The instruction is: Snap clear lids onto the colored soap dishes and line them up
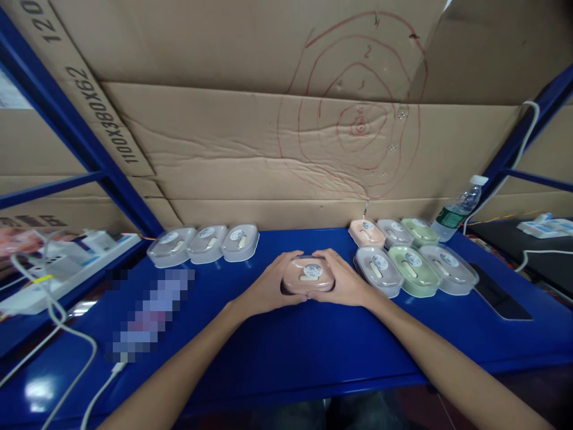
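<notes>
Cupping a pink box (308, 285) from both sides, the left hand (267, 285) and the right hand (344, 279) met near its front edge, as I saw in the head view, thumbs along the front and fingers curled round the back. That grip seemed meant to keep it level and steady, with the sticker on top uncovered. The box was over the middle of the blue table (308, 352), in front of the person; whether it touched the surface, I couldn't tell. To the left, three grey boxes (208, 245) stood side by side near the cardboard (224, 137), their stickers up, probably so they'd stay together and out of the arms' way. To the right, six more, a peach box (367, 234) and green boxes (414, 272) among them, sat in two close rows, which likely saved room. A bottle (455, 216) leaned slightly in my sight behind that group, and a dark slab (504, 294) lay flat, partly hidden by the front row's end.
</notes>
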The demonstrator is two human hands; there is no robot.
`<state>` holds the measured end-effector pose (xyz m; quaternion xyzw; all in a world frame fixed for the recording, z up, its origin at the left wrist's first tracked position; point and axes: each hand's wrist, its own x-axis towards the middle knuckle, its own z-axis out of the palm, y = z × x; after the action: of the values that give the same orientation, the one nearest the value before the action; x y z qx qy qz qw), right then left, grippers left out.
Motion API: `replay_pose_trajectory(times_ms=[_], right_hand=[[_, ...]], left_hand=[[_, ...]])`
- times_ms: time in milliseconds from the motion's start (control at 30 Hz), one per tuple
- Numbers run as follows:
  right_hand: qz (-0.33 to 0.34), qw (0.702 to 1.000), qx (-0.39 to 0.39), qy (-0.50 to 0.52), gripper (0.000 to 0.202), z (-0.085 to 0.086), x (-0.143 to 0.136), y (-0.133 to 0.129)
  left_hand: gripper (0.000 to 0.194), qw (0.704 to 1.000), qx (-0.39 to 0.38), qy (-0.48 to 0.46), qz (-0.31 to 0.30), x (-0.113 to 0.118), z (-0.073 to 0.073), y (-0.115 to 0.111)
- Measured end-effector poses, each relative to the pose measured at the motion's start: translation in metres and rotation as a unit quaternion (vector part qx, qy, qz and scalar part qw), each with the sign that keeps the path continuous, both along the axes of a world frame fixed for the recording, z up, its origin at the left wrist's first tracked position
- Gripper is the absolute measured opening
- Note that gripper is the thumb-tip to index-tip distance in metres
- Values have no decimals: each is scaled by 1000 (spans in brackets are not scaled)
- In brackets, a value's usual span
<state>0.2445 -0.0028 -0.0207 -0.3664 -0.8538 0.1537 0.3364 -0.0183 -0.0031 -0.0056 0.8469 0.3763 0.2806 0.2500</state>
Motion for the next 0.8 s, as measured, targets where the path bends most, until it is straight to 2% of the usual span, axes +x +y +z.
replay_pose_trajectory(times_ms=[200, 367, 500, 800], right_hand=[[3, 999, -35, 23, 95, -4, 0, 1], [16, 1000, -13, 16, 101, -7, 1, 3], [60, 998, 4, 35, 94, -7, 1, 5], [57, 997, -34, 44, 90, -6, 1, 7]], left_hand=[[107, 1000, 1, 10, 15, -2, -5, 3], [112, 1000, -1, 1, 19, -1, -8, 4], [114, 1000, -1, -8, 20, -1, -9, 4], [118, 1000, -20, -3, 16, -1, -4, 3]])
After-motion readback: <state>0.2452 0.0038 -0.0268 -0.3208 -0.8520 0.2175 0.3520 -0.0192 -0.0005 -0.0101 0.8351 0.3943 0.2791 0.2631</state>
